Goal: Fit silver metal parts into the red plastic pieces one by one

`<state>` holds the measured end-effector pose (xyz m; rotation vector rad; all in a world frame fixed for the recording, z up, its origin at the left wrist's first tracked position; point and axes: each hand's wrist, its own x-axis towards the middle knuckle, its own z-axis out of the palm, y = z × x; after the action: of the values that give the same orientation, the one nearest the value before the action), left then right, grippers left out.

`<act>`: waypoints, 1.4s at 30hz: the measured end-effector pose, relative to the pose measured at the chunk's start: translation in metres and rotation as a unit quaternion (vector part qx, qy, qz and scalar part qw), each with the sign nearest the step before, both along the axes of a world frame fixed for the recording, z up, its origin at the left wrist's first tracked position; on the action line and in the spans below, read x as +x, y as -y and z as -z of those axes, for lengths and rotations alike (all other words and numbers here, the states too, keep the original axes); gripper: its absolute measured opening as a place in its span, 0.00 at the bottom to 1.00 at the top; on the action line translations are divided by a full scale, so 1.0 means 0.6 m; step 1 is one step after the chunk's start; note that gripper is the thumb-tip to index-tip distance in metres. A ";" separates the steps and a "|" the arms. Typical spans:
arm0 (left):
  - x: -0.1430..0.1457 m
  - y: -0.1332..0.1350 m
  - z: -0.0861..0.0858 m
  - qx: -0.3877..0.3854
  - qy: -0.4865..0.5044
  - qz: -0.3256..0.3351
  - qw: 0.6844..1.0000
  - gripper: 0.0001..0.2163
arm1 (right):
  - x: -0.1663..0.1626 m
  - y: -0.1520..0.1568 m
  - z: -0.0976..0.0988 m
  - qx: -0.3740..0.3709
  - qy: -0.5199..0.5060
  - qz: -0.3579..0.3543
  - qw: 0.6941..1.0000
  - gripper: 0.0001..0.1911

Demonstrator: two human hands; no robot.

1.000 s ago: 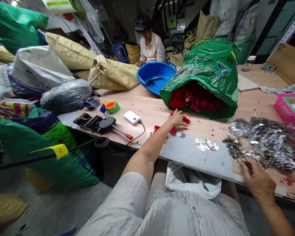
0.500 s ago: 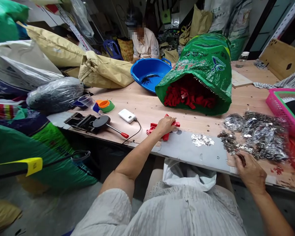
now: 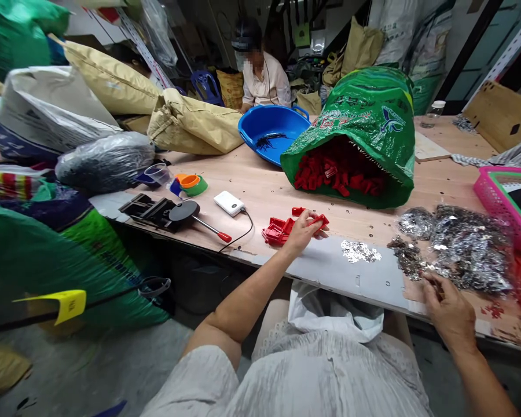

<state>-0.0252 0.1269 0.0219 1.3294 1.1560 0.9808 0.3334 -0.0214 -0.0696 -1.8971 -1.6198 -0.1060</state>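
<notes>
Cluttered with sacks, a long wooden table (image 3: 252,179) is being viewed from the head camera; a green sack (image 3: 364,116) is lying on its side with red parts showing at its mouth, and a co-worker (image 3: 264,81) is sitting behind a blue basin (image 3: 271,130) at the far end. A cluster of red plastic pieces (image 3: 276,233) is being gathered near the table's front edge by the left hand (image 3: 303,230), its fingers curled and closing on one piece; a second ago that hand was stretched out by the sack's mouth, so the pieces are being drawn closer (away from the sack). The right hand (image 3: 449,310) is being kept at the rim of the metal parts heap (image 3: 464,249); its fingers are bent, though whether anything is being pinched cannot be told.
</notes>
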 end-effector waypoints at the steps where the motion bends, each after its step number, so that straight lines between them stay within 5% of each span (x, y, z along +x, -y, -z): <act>1: 0.007 0.011 -0.004 -0.054 0.102 0.011 0.993 0.15 | -0.001 0.000 -0.003 0.000 -0.017 0.006 1.000 0.22; 5: 0.030 0.055 -0.016 -0.219 0.325 0.037 0.919 0.22 | -0.021 -0.003 -0.023 0.017 -0.077 0.018 0.997 0.24; 11: 0.053 0.103 -0.022 -0.324 0.446 0.037 0.833 0.13 | -0.100 -0.015 -0.087 0.014 -0.165 -0.034 0.986 0.19; 18: 0.060 0.146 -0.028 -0.325 0.439 0.040 0.836 0.17 | -0.184 -0.036 -0.167 0.004 -0.208 -0.200 0.958 0.12; 22: 0.058 0.159 -0.021 -0.338 0.453 0.042 0.824 0.12 | -0.205 -0.044 -0.191 -0.003 -0.214 -0.240 0.947 0.08; 29: 0.059 0.177 -0.019 -0.341 0.425 0.060 0.836 0.06 | -0.208 -0.060 -0.193 -0.007 -0.168 -0.341 0.925 0.06; 42: 0.062 0.183 -0.006 -0.335 0.362 0.121 0.861 0.12 | -0.193 -0.067 -0.198 -0.015 -0.069 -0.461 0.885 0.09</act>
<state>0.0118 0.0170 0.0257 0.4420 0.6169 0.6874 0.2179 0.0191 0.0489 -0.9443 -2.2357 0.4431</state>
